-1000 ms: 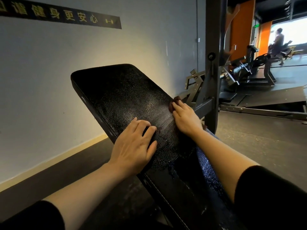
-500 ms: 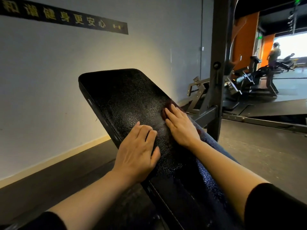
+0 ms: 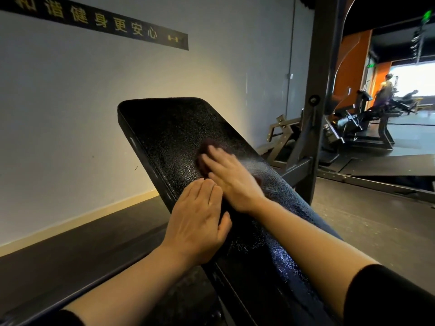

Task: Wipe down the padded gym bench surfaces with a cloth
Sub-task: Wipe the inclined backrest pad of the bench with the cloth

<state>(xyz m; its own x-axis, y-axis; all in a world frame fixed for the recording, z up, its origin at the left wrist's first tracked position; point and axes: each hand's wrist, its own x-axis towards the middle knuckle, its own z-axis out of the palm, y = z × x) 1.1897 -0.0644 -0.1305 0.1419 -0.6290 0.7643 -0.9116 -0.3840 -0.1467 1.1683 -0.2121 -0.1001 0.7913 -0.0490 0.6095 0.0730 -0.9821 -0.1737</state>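
Both my forearms reach forward, dark sleeves pushed up near the elbows. My left hand [image 3: 197, 220] lies palm down, fingers [image 3: 204, 189] together and straight. My right hand [image 3: 231, 177] is flat too, fingers extended, though blurred, so I'm unsure of detail.

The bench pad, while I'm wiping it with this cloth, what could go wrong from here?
1. The cloth is a small wad mostly hidden under the right hand, so each pass looks narrow; the top of the pad could be missed.
2. The left hand rests flat on the pad near the right hand, so the patch beneath it may stay unwiped.
3. The lower pad glistens as if wet; a bracing palm might slip.
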